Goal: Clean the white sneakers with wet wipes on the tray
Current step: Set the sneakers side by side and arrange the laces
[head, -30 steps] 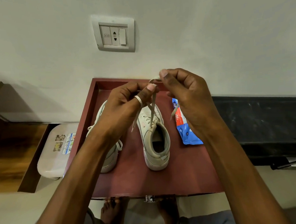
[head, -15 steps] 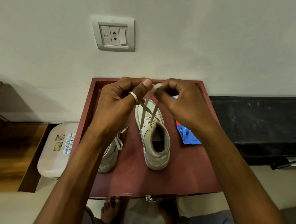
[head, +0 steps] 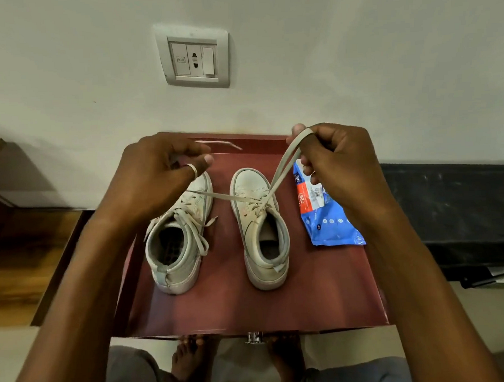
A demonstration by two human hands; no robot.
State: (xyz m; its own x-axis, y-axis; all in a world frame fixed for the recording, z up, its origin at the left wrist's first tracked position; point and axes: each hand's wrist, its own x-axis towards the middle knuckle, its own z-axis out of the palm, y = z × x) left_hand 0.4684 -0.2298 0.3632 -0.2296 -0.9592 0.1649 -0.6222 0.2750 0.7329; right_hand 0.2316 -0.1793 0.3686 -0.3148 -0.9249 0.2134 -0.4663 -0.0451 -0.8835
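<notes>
Gripping sneaker (head: 262, 248) lace (head: 274, 183): L hand (head: 153, 178) & R hand (head: 340, 163) both pinch it; wipes pack (head: 325, 216) on tray (head: 323, 298) untouched, wiping not begun.

Left hand (head: 153, 178) partly hides the left sneaker (head: 177, 241); right hand (head: 341, 162) partly hides the wipes pack (head: 329, 219).

Your arms reach forward, hands raised and well apart. Your left hand (head: 156, 178): fingers curled, pinching lace (head: 216, 195). Your right hand (head: 337, 163): fingers curled, gripping loop of same lace, held taut.
</notes>
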